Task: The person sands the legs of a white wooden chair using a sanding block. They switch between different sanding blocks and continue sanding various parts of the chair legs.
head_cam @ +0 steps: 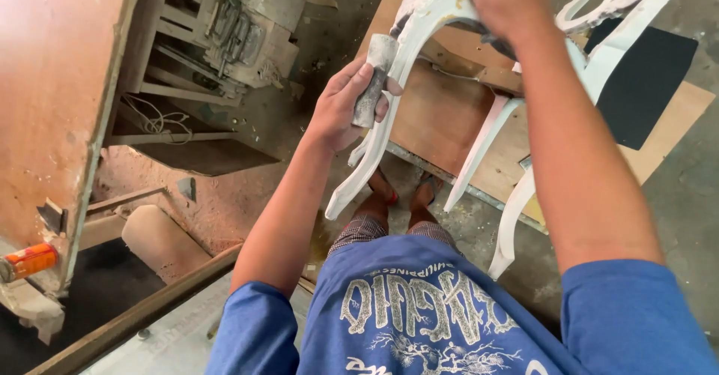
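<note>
Workshop floor of dusty concrete, with plywood sheets beneath the work. Fingers of the left hand curl shut around a grey sanding block, pressed to a curved leg of the white carved chair frame. The right hand grips the frame's upper part, fingers closed over it. The frame stands tilted above the person's feet. A motor sits at upper left; an orange spray can lies at far left.

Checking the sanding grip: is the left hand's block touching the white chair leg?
Touching: the head view shows the grey block, held by the left hand, pressed against the white chair leg.
</note>
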